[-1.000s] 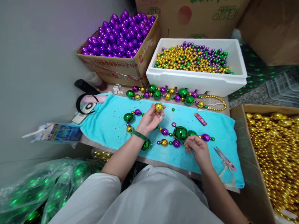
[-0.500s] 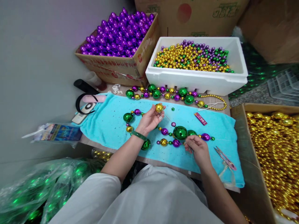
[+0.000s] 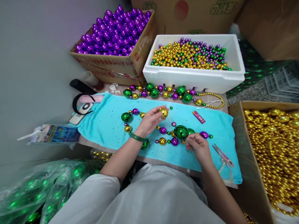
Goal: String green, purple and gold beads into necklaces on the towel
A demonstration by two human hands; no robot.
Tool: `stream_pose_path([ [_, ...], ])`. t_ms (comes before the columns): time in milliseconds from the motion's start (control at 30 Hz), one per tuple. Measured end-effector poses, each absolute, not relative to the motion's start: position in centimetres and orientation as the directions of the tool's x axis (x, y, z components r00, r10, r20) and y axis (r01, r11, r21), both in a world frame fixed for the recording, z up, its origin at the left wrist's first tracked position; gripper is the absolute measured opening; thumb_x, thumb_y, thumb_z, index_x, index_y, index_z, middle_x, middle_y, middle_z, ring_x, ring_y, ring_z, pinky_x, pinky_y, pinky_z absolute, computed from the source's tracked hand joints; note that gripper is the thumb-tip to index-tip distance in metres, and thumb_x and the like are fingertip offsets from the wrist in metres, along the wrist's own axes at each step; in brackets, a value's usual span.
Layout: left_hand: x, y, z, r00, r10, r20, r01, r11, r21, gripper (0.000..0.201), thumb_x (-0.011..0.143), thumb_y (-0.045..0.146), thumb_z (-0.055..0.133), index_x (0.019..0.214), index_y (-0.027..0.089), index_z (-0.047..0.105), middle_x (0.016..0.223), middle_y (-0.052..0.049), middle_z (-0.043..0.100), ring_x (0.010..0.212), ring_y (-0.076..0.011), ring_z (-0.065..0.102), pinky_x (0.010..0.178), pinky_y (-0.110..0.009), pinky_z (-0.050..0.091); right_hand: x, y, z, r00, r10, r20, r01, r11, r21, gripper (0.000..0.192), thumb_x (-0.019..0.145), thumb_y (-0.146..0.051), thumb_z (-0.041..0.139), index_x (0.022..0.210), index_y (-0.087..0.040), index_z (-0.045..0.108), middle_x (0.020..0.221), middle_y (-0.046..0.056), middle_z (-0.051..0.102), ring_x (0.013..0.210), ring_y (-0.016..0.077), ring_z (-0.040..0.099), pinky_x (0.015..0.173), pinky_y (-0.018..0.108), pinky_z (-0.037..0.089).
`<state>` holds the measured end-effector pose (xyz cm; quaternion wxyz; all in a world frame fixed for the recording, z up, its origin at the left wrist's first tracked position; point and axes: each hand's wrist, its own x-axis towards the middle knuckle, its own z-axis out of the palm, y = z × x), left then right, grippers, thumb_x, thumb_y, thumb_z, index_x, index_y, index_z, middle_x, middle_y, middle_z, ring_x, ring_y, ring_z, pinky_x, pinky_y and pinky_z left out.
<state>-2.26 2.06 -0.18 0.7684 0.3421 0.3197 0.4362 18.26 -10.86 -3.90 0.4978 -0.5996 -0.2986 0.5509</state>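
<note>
My left hand (image 3: 149, 120) holds a gold bead (image 3: 163, 112) at its fingertips, over a turquoise towel (image 3: 105, 124). A thin string runs from that bead down to a large green bead (image 3: 180, 132) on the strand lying on the towel. My right hand (image 3: 198, 147) rests just below the strand, fingers pinched at the string near a purple bead (image 3: 175, 141). The strand mixes green, purple and gold beads and loops left to a green bead (image 3: 126, 117). A green bangle sits on my left wrist.
A finished strand (image 3: 163, 92) lies behind the towel. A white foam box (image 3: 193, 79) holds small mixed beads; a cardboard box (image 3: 112, 67) holds purple beads. Gold beads fill a box (image 3: 273, 149) at right. Snips (image 3: 223, 154) and a small red packet (image 3: 198, 116) lie on the towel.
My left hand has carried the gold bead a little right and down, closer to the strand. My right hand has barely moved.
</note>
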Motion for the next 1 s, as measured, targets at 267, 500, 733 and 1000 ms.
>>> stream_pose_path([
  [267, -1.5, 1.3, 0.3, 0.393, 0.907, -0.154, -0.423, 0.326, 0.845, 0.039, 0.065, 0.030, 0.084, 0.102, 0.023, 0.074, 0.113, -0.008, 0.071, 0.096, -0.0176, 0.065, 0.083, -0.030, 0.048, 17.6, -11.3, -3.8, 0.218, 0.888, -0.404, -0.232, -0.355, -0.905, 0.023, 0.064, -0.037, 0.072, 0.066, -0.019, 0.058, 0.053, 0.000, 0.060, 0.043, 0.0103, 0.051, 0.039, 0.020, 0.033],
  [500, -1.3, 0.5, 0.4, 0.448, 0.886, -0.123, -0.312, 0.284, 0.907, 0.040, 0.066, 0.030, 0.085, 0.104, 0.023, 0.075, 0.110, -0.008, 0.073, 0.094, -0.0176, 0.066, 0.085, -0.030, 0.049, 18.3, -12.7, -3.9, 0.172, 0.903, -0.394, -0.127, -0.377, -0.918, 0.028, 0.064, -0.042, 0.072, 0.064, -0.020, 0.055, 0.050, -0.001, 0.059, 0.042, 0.0105, 0.049, 0.037, 0.020, 0.032],
  [733, -1.0, -0.8, 0.6, 0.451, 0.892, -0.029, -0.243, 0.154, 0.958, 0.041, 0.067, 0.030, 0.084, 0.106, 0.023, 0.074, 0.111, -0.007, 0.073, 0.100, -0.0199, 0.067, 0.088, -0.031, 0.051, 18.8, -13.7, -3.8, 0.174, 0.914, -0.367, -0.074, -0.360, -0.930, 0.025, 0.063, -0.038, 0.069, 0.060, -0.020, 0.053, 0.046, -0.002, 0.056, 0.041, 0.0100, 0.048, 0.042, 0.022, 0.038],
  [1000, -1.0, -2.0, 1.5, 0.477, 0.878, -0.028, -0.325, 0.207, 0.923, 0.041, 0.067, 0.032, 0.084, 0.106, 0.024, 0.075, 0.111, -0.008, 0.073, 0.097, -0.0181, 0.068, 0.086, -0.029, 0.052, 18.6, -14.4, -4.0, 0.145, 0.915, -0.377, -0.162, -0.354, -0.921, 0.028, 0.064, -0.042, 0.073, 0.063, -0.019, 0.057, 0.050, -0.001, 0.059, 0.042, 0.0109, 0.050, 0.038, 0.021, 0.033],
])
